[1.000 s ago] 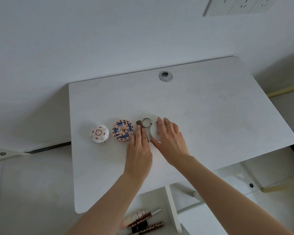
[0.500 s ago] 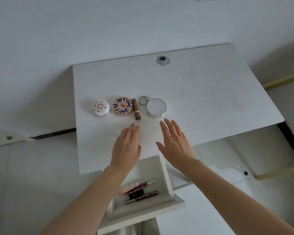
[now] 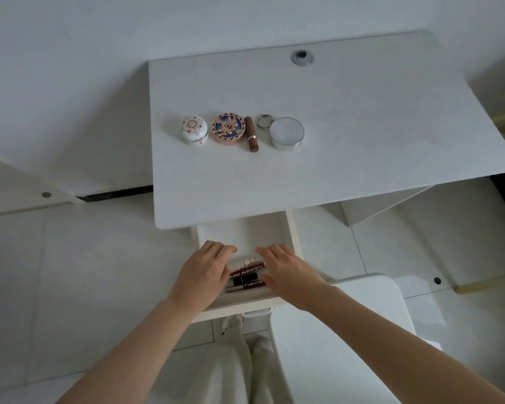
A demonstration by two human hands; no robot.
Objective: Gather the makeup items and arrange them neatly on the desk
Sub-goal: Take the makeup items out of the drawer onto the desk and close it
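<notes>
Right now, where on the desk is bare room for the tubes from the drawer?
Bare: the desk right of the silver compact; the strip between the row and the front edge; the band behind the row, up to the grommet. Crowded: from jar to silver compact.

Only one bit of text I can actually read, and it's right between my left hand (image 3: 204, 272) and right hand (image 3: 286, 272): the dark red tube (image 3: 247, 271) says COLORKEY in white caps. The tube nearer me (image 3: 252, 283) has white letters too, upside down and partly covered, can't make them out. The farther tube (image 3: 247, 261) shows bigger white lettering, unreadable.
</notes>
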